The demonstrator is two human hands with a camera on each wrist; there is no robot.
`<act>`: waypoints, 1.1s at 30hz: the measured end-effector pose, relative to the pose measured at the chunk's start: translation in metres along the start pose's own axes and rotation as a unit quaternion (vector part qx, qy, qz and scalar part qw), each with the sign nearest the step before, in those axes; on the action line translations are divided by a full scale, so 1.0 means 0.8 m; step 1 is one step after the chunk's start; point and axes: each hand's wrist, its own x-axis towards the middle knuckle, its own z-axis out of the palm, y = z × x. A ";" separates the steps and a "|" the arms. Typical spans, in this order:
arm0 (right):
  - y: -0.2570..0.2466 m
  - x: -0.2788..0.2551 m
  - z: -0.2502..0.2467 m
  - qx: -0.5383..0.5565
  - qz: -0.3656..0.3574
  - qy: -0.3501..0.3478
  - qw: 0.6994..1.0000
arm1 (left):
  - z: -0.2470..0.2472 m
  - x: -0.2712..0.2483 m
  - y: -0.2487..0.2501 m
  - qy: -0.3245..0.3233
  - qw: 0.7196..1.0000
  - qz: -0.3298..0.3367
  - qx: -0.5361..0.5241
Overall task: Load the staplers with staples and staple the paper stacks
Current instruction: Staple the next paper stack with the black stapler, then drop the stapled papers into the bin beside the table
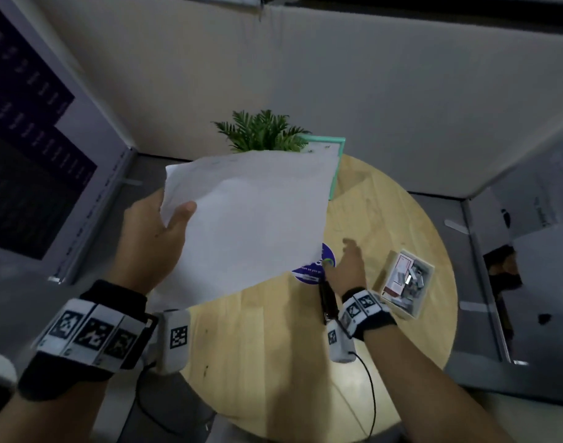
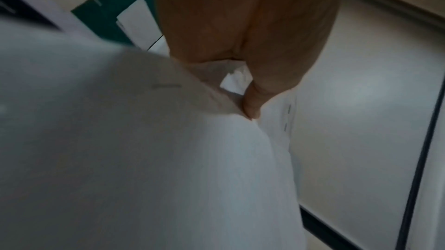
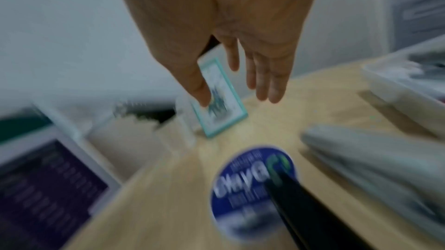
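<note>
While the left hand [image 1: 155,238] pinches the tilted paper stack [image 1: 248,225], right hand [image 1: 347,266] fingers [image 3: 265,82] hang straight, empty.

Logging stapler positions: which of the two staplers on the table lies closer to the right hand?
The black stapler, lying just beside the right hand's wrist over the round blue sticker; the grey stapler lies farther right.
</note>
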 end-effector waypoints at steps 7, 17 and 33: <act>-0.120 -0.004 -0.099 -0.037 -0.274 -0.072 0.958 | -0.043 0.015 0.002 -0.104 0.992 0.022 0.071; -0.218 -0.098 0.036 0.163 -0.163 -0.188 0.955 | -0.160 0.080 -0.119 0.131 0.988 0.074 0.027; -0.362 -0.190 0.351 0.413 0.052 -0.092 0.904 | -0.143 0.008 -0.331 -0.038 0.814 -0.353 -0.459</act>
